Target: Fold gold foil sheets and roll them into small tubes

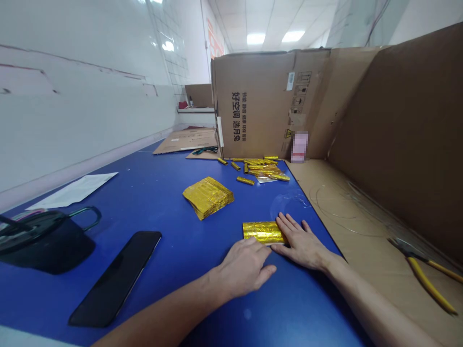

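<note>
A crinkled gold foil sheet (263, 231) lies on the blue table under both my hands. My left hand (243, 267) is at its near left edge, fingers curled together over the edge and thumb pointing right; the fingertips are partly hidden. Flat over the sheet's right end rests my right hand (298, 242), its fingers stretched out. A thin pale strip shows along the near edge between the hands. Farther off, to the left, sits a stack of gold foil sheets (208, 195). Several small rolled gold tubes (245, 180) lie scattered near the cardboard box.
A black phone (115, 279) and a dark mug-like container (47, 241) are on the left, with white paper (77, 189) behind. A large cardboard box (260, 106) stands at the back. Yellow-handled pliers (427, 279) and thin clear strands (347, 226) lie on cardboard at right.
</note>
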Motion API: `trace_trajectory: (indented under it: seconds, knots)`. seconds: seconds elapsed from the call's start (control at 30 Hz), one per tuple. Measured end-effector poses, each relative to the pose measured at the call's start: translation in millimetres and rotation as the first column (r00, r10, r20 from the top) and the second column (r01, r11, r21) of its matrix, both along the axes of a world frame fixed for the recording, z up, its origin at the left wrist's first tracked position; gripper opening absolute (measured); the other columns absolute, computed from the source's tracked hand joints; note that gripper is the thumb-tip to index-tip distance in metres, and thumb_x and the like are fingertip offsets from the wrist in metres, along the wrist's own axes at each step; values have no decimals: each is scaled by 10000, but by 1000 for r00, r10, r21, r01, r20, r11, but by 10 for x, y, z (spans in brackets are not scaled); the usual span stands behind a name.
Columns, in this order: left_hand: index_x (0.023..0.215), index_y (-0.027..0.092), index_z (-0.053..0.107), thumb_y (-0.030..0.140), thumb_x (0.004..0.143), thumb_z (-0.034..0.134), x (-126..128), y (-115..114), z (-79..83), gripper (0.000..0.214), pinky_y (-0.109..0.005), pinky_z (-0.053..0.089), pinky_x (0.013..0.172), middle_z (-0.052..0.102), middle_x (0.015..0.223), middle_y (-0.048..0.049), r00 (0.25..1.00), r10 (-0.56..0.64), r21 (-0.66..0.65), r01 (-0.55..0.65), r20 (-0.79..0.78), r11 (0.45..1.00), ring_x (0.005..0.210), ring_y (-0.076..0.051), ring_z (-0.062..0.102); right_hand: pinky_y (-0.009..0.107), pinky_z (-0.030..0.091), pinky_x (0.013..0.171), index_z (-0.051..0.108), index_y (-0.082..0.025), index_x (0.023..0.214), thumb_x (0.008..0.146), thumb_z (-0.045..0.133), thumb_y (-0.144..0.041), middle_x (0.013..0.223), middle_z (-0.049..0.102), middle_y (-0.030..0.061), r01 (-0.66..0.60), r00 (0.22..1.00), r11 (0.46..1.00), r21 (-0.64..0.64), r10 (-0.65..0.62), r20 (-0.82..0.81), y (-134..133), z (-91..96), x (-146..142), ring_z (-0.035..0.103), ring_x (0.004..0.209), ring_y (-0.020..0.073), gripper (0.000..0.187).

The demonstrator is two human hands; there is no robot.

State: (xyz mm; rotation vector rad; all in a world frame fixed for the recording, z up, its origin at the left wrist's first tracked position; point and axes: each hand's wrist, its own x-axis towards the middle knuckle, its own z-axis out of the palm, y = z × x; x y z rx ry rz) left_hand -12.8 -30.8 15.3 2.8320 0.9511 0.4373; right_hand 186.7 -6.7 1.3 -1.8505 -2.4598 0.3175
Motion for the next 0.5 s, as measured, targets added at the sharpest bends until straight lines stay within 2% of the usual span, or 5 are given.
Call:
trace_trajectory:
  seconds: [0.17,0.27,0.4,0.5]
  knots:
    - [1093,135,520,341,819,442,5,12,-6,351,-333,370,875,581,1061,-71,999,42,4,-42,5,999,948,-216,500,537,93,992,230,-156,1345,794,236,-595,1414,151,79,4,1000,1000,15,-4,-30,9,-14,24,103,1287,262,704]
    - [1083,139,522,364,806,459,8,23,-15,362,-364,359,879,538,1134,-82,995,95,14,-95,-6,995,1000,-235,462,509,116,999,303,-163,1320,816,306,-479,1394,228,77,4,996,999,41,0,-92,39,-32,65,158,1279,246,594]
    - [1098,128,513,401,790,479,1,56,-42,413,-387,320,913,498,1186,-104,992,127,21,-127,-25,992,1082,-255,410,415,235,988,505,-198,1188,728,457,-267,1263,469,65,49,937,993,105,-9,-349,89,-42,130,364,1192,237,468]
    - [1108,129,507,418,791,477,-11,81,-61,430,-386,312,917,480,1209,-115,990,131,-2,-131,-58,991,1105,-259,405,342,378,887,609,-203,1042,722,448,-242,1069,625,56,132,879,983,130,-56,-473,111,-21,164,538,1019,224,361]
